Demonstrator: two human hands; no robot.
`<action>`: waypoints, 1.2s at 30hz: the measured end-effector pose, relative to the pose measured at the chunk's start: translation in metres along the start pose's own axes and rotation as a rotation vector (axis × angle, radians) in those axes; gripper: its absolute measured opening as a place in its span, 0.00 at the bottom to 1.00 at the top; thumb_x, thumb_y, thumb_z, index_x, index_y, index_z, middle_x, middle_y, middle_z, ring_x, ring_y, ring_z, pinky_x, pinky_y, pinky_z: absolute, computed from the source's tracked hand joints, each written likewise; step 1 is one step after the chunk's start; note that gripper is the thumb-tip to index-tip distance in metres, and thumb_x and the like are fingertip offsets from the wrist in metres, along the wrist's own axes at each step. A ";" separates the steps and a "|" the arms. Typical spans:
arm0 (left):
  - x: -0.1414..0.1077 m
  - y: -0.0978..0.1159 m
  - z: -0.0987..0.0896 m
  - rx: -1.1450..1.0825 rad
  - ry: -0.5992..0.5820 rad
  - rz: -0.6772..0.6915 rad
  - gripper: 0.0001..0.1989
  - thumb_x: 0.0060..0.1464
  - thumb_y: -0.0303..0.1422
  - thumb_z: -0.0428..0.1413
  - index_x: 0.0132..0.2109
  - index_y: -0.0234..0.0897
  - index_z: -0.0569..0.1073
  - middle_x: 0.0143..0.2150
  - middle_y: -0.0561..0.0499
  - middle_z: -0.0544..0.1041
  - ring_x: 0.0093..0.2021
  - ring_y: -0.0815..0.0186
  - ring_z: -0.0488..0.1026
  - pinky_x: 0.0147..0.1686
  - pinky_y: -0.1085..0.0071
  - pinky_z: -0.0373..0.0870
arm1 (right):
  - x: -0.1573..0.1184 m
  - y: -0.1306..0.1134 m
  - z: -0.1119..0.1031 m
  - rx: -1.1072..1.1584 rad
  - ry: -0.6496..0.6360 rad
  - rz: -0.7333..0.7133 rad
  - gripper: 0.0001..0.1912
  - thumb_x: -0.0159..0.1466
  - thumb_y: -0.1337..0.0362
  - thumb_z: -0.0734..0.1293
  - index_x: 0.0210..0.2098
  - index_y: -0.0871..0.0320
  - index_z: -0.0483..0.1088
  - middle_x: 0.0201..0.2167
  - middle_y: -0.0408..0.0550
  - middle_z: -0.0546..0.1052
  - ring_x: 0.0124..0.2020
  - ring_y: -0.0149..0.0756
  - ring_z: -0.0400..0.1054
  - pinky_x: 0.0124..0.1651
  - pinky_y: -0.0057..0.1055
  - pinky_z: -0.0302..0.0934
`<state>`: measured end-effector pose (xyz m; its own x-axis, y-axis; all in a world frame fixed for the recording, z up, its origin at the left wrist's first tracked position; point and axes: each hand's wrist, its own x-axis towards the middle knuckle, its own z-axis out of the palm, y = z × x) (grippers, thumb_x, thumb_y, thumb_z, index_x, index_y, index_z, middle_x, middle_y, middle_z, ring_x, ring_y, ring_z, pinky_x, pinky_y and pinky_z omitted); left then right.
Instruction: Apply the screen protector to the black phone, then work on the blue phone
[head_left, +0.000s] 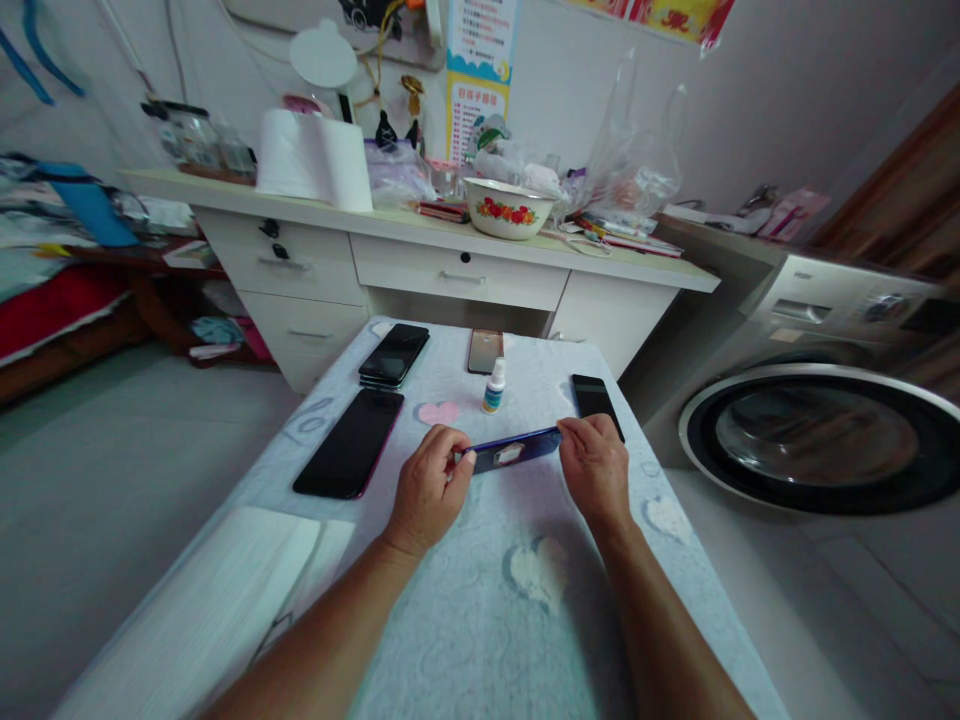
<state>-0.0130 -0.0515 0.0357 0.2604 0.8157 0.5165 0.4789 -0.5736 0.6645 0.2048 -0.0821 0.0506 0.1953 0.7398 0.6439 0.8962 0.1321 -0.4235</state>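
A blue phone (534,446) is held up on its long edge, slightly tilted, above the cloth-covered table (480,600). My left hand (433,485) pinches its left end, and my right hand (594,462) pinches the right end. A pale patch shows on the phone's side toward me. Just beyond it stands a small white spray bottle (494,388) with a blue-green label. One black phone (596,398) lies past my right hand. Left of my left hand is a large black phone or tablet (350,445), with a stack of phones (395,354) behind it.
At the table's far edge lies a brownish phone (485,352). White folded paper or cloth (225,590) covers the near left. Beyond is a white desk (465,262) with a flowered bowl (506,208) and paper rolls (315,160). A washing machine (825,400) stands at the right.
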 end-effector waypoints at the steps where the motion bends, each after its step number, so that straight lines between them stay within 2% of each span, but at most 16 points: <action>1: 0.000 0.000 0.000 -0.002 0.001 -0.001 0.04 0.58 0.30 0.48 0.35 0.37 0.65 0.31 0.53 0.66 0.31 0.68 0.66 0.33 0.71 0.62 | 0.000 -0.002 0.000 0.003 -0.006 -0.005 0.11 0.63 0.68 0.60 0.38 0.58 0.75 0.32 0.47 0.68 0.32 0.34 0.66 0.38 0.32 0.63; 9: 0.001 0.002 -0.001 -0.013 0.010 -0.011 0.02 0.55 0.28 0.49 0.35 0.37 0.66 0.33 0.52 0.67 0.31 0.69 0.65 0.31 0.72 0.62 | -0.008 -0.023 0.007 0.085 -0.079 -0.057 0.11 0.63 0.70 0.60 0.39 0.57 0.74 0.32 0.46 0.67 0.32 0.32 0.65 0.37 0.30 0.62; 13: 0.001 0.001 -0.001 -0.002 0.017 -0.025 0.03 0.54 0.28 0.49 0.35 0.37 0.67 0.35 0.51 0.68 0.34 0.67 0.66 0.31 0.72 0.63 | -0.011 -0.037 0.012 0.112 -0.134 -0.094 0.12 0.64 0.70 0.59 0.39 0.57 0.73 0.33 0.47 0.67 0.32 0.32 0.64 0.37 0.29 0.62; 18: 0.000 0.002 -0.001 0.005 0.000 -0.051 0.03 0.55 0.29 0.49 0.35 0.37 0.68 0.30 0.52 0.68 0.33 0.67 0.68 0.30 0.72 0.63 | -0.016 -0.050 0.017 0.161 -0.179 -0.139 0.13 0.64 0.72 0.59 0.42 0.58 0.72 0.35 0.47 0.66 0.33 0.32 0.64 0.37 0.27 0.62; 29: -0.002 0.003 -0.001 0.024 -0.013 -0.073 0.02 0.54 0.28 0.50 0.33 0.37 0.67 0.28 0.54 0.68 0.30 0.69 0.68 0.30 0.73 0.62 | -0.024 -0.063 0.024 0.250 -0.234 -0.215 0.13 0.65 0.70 0.58 0.46 0.58 0.71 0.37 0.48 0.66 0.34 0.32 0.64 0.37 0.26 0.62; 36: -0.001 0.001 -0.001 0.016 0.005 -0.083 0.01 0.53 0.28 0.51 0.33 0.37 0.67 0.28 0.54 0.69 0.29 0.69 0.68 0.31 0.73 0.62 | -0.027 -0.074 0.026 0.267 -0.315 -0.236 0.15 0.64 0.71 0.58 0.46 0.56 0.71 0.38 0.49 0.66 0.35 0.33 0.63 0.40 0.27 0.63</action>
<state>-0.0131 -0.0533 0.0363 0.2147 0.8601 0.4628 0.5117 -0.5026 0.6968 0.1230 -0.0943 0.0481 -0.1685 0.8278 0.5351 0.7595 0.4551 -0.4649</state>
